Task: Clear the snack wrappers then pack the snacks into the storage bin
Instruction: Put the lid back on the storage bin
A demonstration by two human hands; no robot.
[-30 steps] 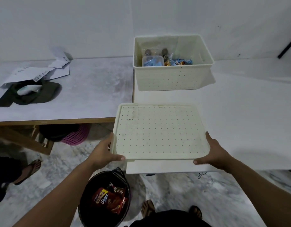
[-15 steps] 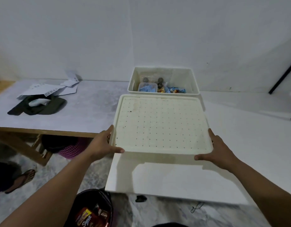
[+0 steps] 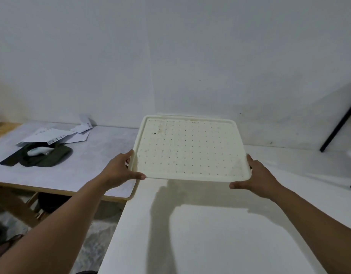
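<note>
left thumb (image 3: 138,176) on top of lid's near rim, other fingers curled under edge. left hand (image 3: 119,171) grips left side. right hand (image 3: 257,177) same on right side, thumb along near rim. cream perforated lid (image 3: 190,149) held level above white table (image 3: 229,234), far end near wall. bin itself hidden behind lid. off left, grey table (image 3: 91,155): papers (image 3: 52,135), dark cap (image 3: 42,157).

A cream lid (image 3: 190,149), dotted with rows of small dark holes and marked by brownish stains, is seen over a plain white table (image 3: 220,230). A mottled pale grey table (image 3: 95,155) is topped by white papers (image 3: 52,135) printed with dark marks and a dark green cloth (image 3: 46,157).
</note>
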